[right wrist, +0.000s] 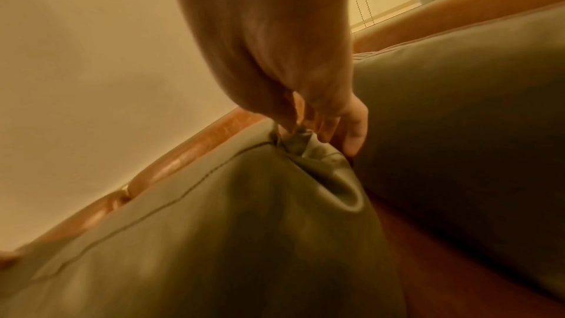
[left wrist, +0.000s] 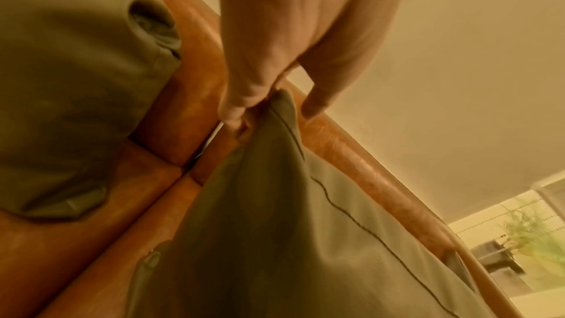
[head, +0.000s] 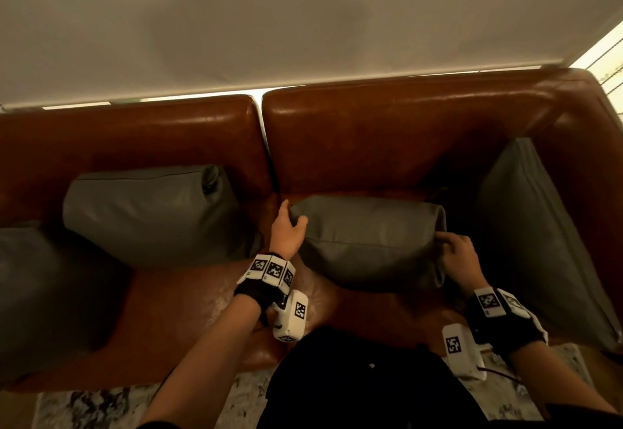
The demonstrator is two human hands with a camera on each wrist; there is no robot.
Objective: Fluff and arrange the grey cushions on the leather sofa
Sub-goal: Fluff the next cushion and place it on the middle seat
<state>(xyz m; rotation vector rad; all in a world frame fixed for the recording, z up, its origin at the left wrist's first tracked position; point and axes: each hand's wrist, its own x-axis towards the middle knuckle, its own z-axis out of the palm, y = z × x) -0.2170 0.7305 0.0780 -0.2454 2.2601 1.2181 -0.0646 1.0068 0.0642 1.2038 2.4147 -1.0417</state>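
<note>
A grey cushion stands on the right seat of the brown leather sofa, leaning toward its backrest. My left hand pinches the cushion's upper left corner. My right hand pinches the puckered upper right corner. The cushion body hangs below my left fingers, and its grey face spreads under the right hand. A second grey cushion leans on the left backrest.
A large grey cushion leans against the right armrest, close beside my right hand. Another dark grey cushion lies at the far left. A pale blind hangs behind the sofa. A patterned rug lies in front.
</note>
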